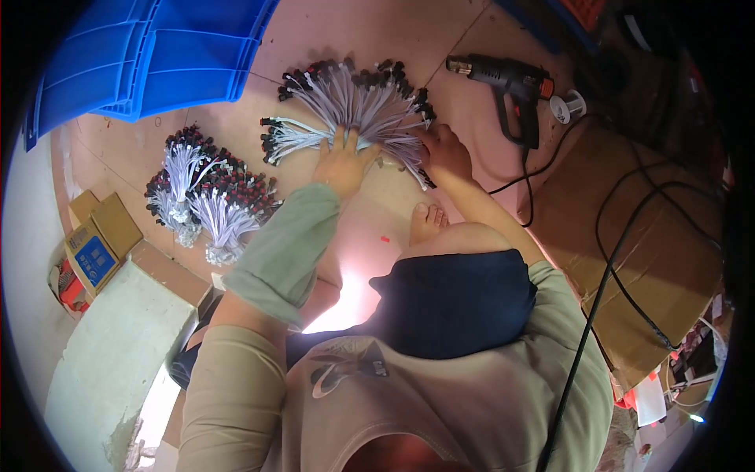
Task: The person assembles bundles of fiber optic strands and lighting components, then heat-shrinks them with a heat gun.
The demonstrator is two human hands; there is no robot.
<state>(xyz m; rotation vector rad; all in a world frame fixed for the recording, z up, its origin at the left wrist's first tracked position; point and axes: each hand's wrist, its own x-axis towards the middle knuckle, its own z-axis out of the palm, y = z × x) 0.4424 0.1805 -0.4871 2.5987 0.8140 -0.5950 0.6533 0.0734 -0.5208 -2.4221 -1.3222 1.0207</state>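
And there's the fan of wires (360,102), spread across the floor (377,35); left hand (340,167) on its near edge, fingers splayed wide; right hand (448,154) at its right side, grip impossible to tell; smaller bundles (222,216) left, heat gun (511,81) right.

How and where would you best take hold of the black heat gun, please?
Probably by the handle, right hand coming from the wearer's side: the heat gun lies on its side, handle toward the wearer, metal nozzle pointing left.

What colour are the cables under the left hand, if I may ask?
Whitish cables, best seen in the head view.
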